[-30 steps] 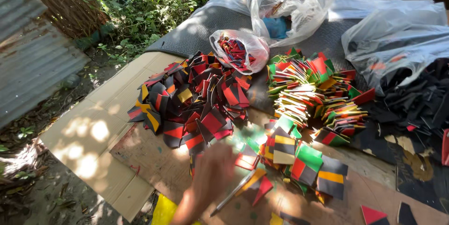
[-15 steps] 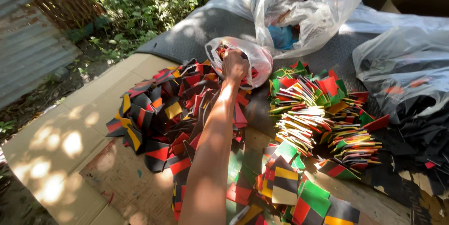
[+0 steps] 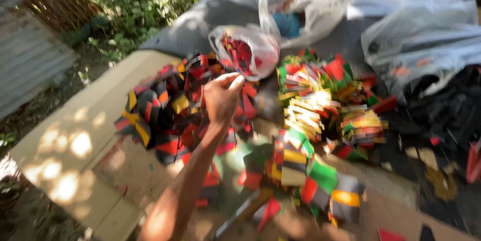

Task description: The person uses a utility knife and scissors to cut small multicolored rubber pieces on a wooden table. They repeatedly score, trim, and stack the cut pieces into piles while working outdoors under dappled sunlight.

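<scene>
Just below the small plastic bag (image 3: 245,50), the left hand (image 3: 221,98) has fingers (image 3: 234,81) pinched narrow, bag rim at their tips.

One hand (image 3: 222,98) showed, above two heaps of coloured folded pieces: a dark red-black heap (image 3: 165,110) and a green-yellow heap (image 3: 325,105); three clear plastic bags (image 3: 245,50) lay behind

Bare cardboard (image 3: 75,141) lies open on the left, free for a hand to pass. Ahead, heaped coloured fabric pieces (image 3: 165,105) and stacked strips (image 3: 325,105) crowd the middle. Behind them, a small plastic bag (image 3: 245,50) and larger bags (image 3: 310,0) close off the far edge.
</scene>
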